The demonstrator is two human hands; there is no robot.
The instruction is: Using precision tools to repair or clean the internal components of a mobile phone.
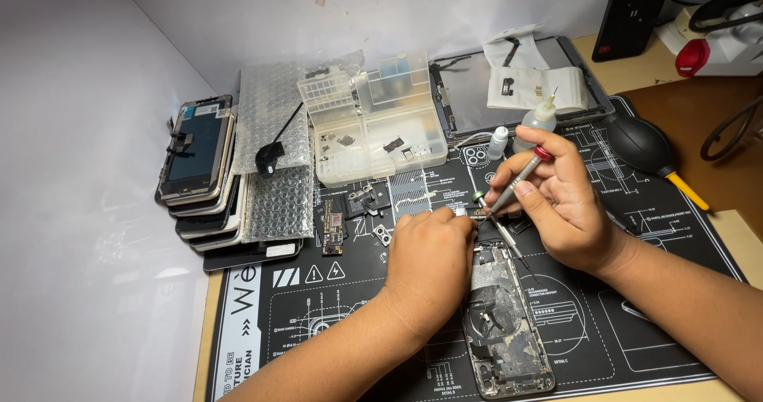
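Observation:
An opened phone body (505, 326) with its bare insides showing lies on the black work mat (604, 330), lower centre. My left hand (429, 263) rests at the phone's top left edge, fingers curled on something small that I cannot make out. My right hand (560, 199) sits just right of the phone's top and grips a slim screwdriver (517, 181) with a red end, tip angled down-left toward the phone's upper end. Thin tweezers (513, 247) also stick out from under that hand.
A clear plastic parts box (373, 120) stands behind the mat. Stacked phone screens (199, 172) and bubble wrap (274, 156) lie at the left. A circuit board (331, 227), small bottles (540, 120), a black air blower (644, 146) and an opened tablet (517, 84) are nearby.

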